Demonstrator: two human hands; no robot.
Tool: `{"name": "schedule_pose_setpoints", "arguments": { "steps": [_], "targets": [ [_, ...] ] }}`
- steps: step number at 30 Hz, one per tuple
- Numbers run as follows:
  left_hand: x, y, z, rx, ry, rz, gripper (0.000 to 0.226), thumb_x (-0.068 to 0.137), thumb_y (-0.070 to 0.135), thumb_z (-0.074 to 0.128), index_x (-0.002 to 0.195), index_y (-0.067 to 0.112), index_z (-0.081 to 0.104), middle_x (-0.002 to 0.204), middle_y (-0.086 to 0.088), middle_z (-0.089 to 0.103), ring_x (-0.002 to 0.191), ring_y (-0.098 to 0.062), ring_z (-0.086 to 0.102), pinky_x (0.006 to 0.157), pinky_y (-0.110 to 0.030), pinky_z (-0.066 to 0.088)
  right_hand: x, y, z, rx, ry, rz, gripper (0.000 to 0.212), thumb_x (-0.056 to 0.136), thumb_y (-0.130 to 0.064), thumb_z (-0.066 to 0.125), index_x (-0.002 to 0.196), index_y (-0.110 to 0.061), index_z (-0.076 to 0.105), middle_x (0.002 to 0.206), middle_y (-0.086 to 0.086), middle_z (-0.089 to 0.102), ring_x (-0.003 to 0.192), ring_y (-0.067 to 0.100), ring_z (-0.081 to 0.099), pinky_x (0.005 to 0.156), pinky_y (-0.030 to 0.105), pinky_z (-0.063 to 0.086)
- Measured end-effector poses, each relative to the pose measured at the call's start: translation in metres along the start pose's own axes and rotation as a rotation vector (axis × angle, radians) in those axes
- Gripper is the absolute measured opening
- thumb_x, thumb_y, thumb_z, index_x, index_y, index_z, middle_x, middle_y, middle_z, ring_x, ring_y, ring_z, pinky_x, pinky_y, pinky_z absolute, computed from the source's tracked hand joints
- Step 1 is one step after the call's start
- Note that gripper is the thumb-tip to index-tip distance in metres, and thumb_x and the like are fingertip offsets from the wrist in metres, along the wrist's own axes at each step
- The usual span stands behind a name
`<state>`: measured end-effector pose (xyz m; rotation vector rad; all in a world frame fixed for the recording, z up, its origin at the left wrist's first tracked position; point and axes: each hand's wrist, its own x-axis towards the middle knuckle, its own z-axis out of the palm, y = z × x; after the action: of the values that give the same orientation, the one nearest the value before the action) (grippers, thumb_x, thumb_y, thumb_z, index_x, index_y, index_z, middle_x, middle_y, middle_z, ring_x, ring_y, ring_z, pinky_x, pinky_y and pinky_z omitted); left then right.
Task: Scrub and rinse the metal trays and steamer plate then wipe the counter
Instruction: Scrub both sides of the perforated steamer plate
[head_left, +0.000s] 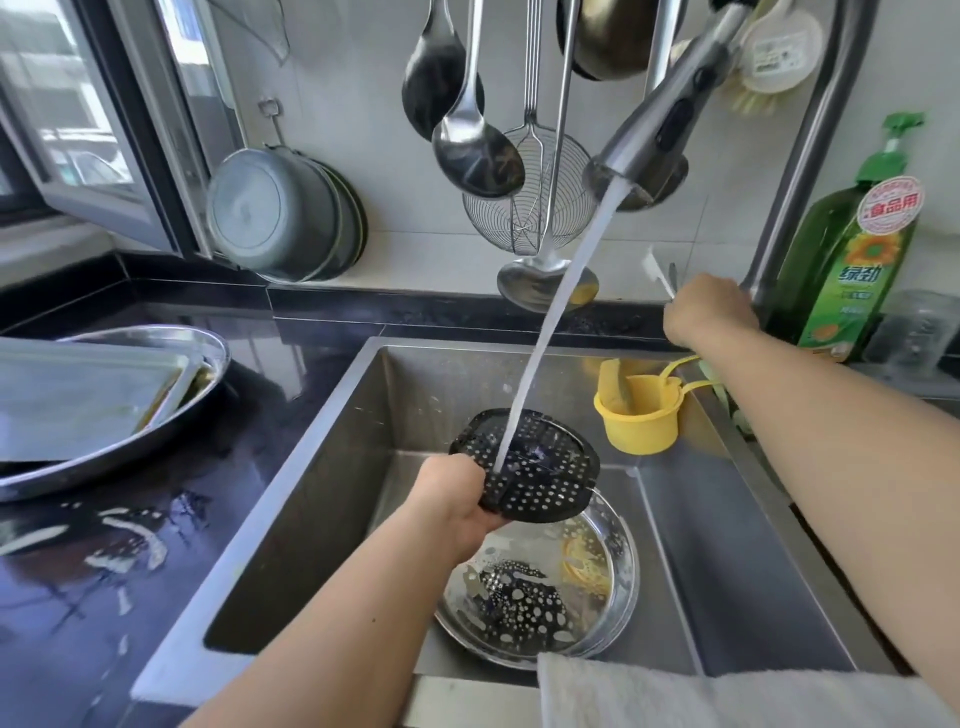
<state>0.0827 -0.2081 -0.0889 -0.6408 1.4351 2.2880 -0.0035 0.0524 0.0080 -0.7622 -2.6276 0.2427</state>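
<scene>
A black round perforated steamer plate (530, 467) is gripped at its left edge by the left hand (457, 493), mid-frame over the steel sink (332, 467), right under the water stream (550, 322). The right hand (709, 312) is curled at the faucet base, upper right; what's held can't be told. Stacked metal trays (104, 395) are parked on the counter, left.

Black round plastic disc dotted with holes (535, 467); silvery round steel steamer plate speckled with perforations (540, 587); yellow plastic cup (636, 415); green detergent bottle, sunflower label (847, 260); glossy black stone bench (104, 571)
</scene>
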Motion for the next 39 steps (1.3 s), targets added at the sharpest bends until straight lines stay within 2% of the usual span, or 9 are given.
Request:
{"name": "schedule_pose_setpoints", "arguments": {
  "steps": [6,11,14,17,21,23,27,32,39],
  "targets": [
    [-0.008,0.003,-0.002,-0.046,-0.014,-0.067,0.032,0.106,-0.008,0.025,0.098,-0.004,0.056,0.083,-0.02,0.073,0.082,-0.034,0.067,0.068,-0.051,0.056,0.002,-0.002,-0.003,0.109,-0.028,0.033,0.025,0.1,-0.01,0.06,0.122,0.001,0.063,0.091,0.012,0.053,0.077,0.027,0.051,0.047,0.027,0.031],
    [-0.001,0.007,-0.007,0.07,0.074,-0.043,0.027,0.109,0.006,0.034,0.112,0.002,0.06,0.096,-0.018,0.073,0.083,-0.034,0.07,0.054,-0.044,0.061,-0.043,0.011,-0.02,0.016,-0.124,-0.129,0.039,0.105,-0.037,0.045,0.103,-0.003,0.062,0.083,0.013,0.055,0.075,0.032,0.053,0.057,0.033,0.039],
    [-0.008,0.005,-0.006,0.241,0.066,0.076,0.024,0.103,-0.003,0.051,0.123,0.007,0.058,0.109,-0.017,0.067,0.086,-0.028,0.066,0.052,-0.037,0.06,-0.091,0.012,-0.038,0.066,-0.275,-0.188,0.019,0.102,-0.012,0.038,0.085,-0.011,0.047,0.1,0.017,0.055,0.093,0.035,0.054,0.077,0.038,0.048],
    [-0.016,0.0,-0.009,0.402,0.115,0.24,0.016,0.098,-0.004,0.056,0.107,0.005,0.066,0.109,-0.016,0.07,0.102,-0.033,0.069,0.073,-0.039,0.06,-0.137,-0.004,-0.049,0.297,-0.411,-0.237,0.03,0.103,-0.013,0.039,0.077,-0.012,0.054,0.083,0.011,0.056,0.077,0.028,0.051,0.067,0.034,0.039],
    [-0.033,0.018,-0.014,0.829,0.265,0.681,0.018,0.103,0.013,0.053,0.109,0.014,0.07,0.099,-0.002,0.069,0.1,-0.026,0.063,0.083,-0.035,0.049,-0.176,-0.008,-0.022,0.525,-0.278,-0.269,0.029,0.105,-0.022,0.043,0.091,-0.007,0.063,0.075,0.005,0.06,0.07,0.027,0.053,0.062,0.036,0.04],
    [-0.037,0.019,-0.021,0.962,0.285,0.737,0.02,0.105,0.017,0.05,0.109,0.016,0.069,0.098,-0.002,0.068,0.096,-0.026,0.061,0.088,-0.039,0.05,-0.186,0.001,-0.005,0.568,-0.234,-0.241,0.023,0.105,-0.023,0.046,0.101,-0.014,0.067,0.073,-0.001,0.059,0.069,0.025,0.053,0.062,0.038,0.043],
    [-0.033,0.018,-0.04,0.458,0.221,0.425,0.022,0.107,0.011,0.048,0.108,0.007,0.069,0.091,-0.007,0.068,0.085,-0.024,0.066,0.074,-0.038,0.056,-0.189,0.008,0.007,0.574,-0.356,-0.334,0.043,0.105,-0.022,0.05,0.146,-0.033,0.049,0.073,-0.014,0.054,0.062,0.009,0.051,0.057,0.029,0.041],
    [-0.028,0.03,-0.035,-0.097,-0.019,0.286,0.02,0.111,0.01,0.038,0.12,0.01,0.057,0.117,-0.015,0.069,0.098,-0.026,0.071,0.08,-0.043,0.06,-0.193,0.002,-0.004,0.607,-0.333,-0.466,0.062,0.106,-0.02,0.045,0.147,-0.063,0.03,0.064,-0.006,0.044,0.055,0.013,0.039,0.057,0.034,0.038],
    [-0.026,0.023,-0.028,-0.035,-0.242,0.273,0.032,0.112,0.013,0.038,0.134,0.002,0.059,0.126,-0.022,0.071,0.117,-0.035,0.069,0.102,-0.053,0.055,-0.204,-0.006,-0.014,0.475,-0.203,-0.62,0.062,0.104,-0.016,0.045,0.147,-0.058,0.03,0.081,-0.005,0.048,0.077,0.015,0.049,0.069,0.037,0.047]
  ]
}}
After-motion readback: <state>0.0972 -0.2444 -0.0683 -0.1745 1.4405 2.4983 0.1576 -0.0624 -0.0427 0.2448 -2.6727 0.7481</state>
